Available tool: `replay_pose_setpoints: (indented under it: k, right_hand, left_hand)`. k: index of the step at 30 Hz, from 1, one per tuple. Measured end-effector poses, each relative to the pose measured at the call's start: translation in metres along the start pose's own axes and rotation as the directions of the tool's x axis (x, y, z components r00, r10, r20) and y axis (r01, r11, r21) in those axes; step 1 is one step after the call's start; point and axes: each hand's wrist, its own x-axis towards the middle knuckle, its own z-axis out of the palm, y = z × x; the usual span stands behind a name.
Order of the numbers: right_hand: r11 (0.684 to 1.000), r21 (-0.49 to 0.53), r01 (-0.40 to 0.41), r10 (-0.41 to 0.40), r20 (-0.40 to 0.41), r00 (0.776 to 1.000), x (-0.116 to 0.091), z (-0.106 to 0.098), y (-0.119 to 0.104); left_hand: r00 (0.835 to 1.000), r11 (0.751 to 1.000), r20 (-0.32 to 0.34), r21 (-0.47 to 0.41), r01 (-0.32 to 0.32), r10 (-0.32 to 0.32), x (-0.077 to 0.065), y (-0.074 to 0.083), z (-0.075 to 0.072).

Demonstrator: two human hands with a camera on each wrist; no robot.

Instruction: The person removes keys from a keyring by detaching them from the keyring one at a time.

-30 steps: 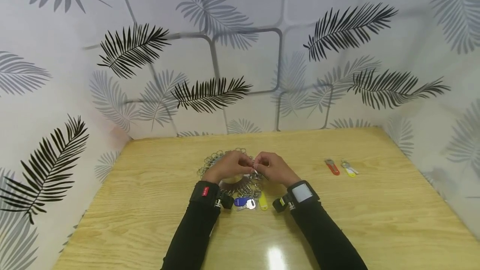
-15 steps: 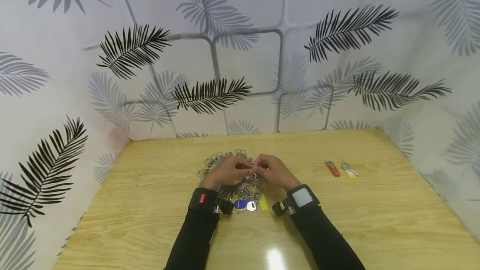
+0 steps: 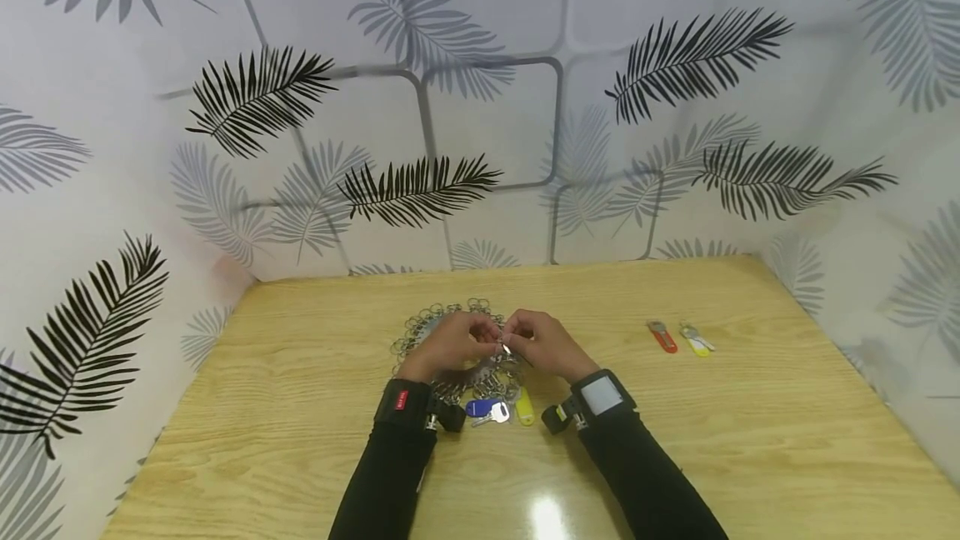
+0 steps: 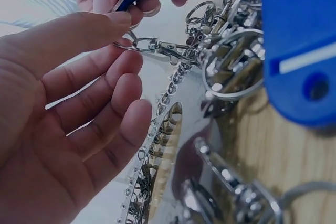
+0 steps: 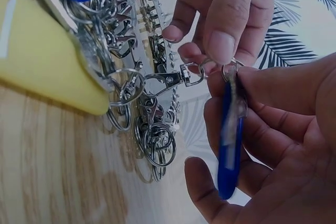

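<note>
Thumb and fingers of my left hand (image 3: 448, 346) pinch a split ring at the end of a silver swivel snap hook (image 5: 170, 81). That hook hangs from a round metal ring plate (image 3: 430, 326) crowded with several similar hooks and rings. My right hand (image 3: 546, 344) faces the left one, fingertips almost touching. It holds a blue key tag (image 5: 229, 145) near its small ring (image 5: 231, 65), where the tag meets the split ring. Whether the two rings are linked is hidden by the fingertips. A silver sliver beside the tag in the left wrist view looks like a key.
Below the ring plate lie another blue key tag (image 3: 481, 407) with a key (image 3: 493, 414) and a yellow tag (image 3: 525, 407). Farther right on the wooden table (image 3: 750, 432) are a red tag (image 3: 666, 343) and a yellow tag with a key (image 3: 699, 347). Patterned walls stand behind.
Both hands stay at nearly the same spot over the ring plate. Only the fingertips and the small bright piece between them shift slightly. The things on the table have not moved.
</note>
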Motion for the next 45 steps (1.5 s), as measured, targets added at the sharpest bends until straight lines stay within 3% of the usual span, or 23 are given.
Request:
replay_pose_setpoints:
  k: [8,24,39,45]
  right_hand:
    - [1.0,-0.004,0.015,-0.015,-0.012,1.0,0.001,0.0,0.005]
    - [1.0,-0.014,-0.009,0.008,-0.038,0.999,0.003,0.001,0.007]
    - [0.997,0.003,-0.076,0.076,-0.07,0.995,0.005,0.002,0.008]
    - [0.997,0.06,-0.05,0.055,-0.084,0.995,0.005,0.0,0.006]
  left_hand:
    - [1.0,1.0,0.023,-0.027,-0.009,0.01,-0.001,-0.001,0.001]
    - [1.0,1.0,0.016,0.011,-0.024,0.024,0.002,0.0,0.0]
    - [0.999,0.999,0.027,-0.038,-0.02,0.021,0.0,0.006,-0.002]
    - [0.997,0.999,-0.066,-0.006,-0.038,0.037,0.0,0.007,-0.003]
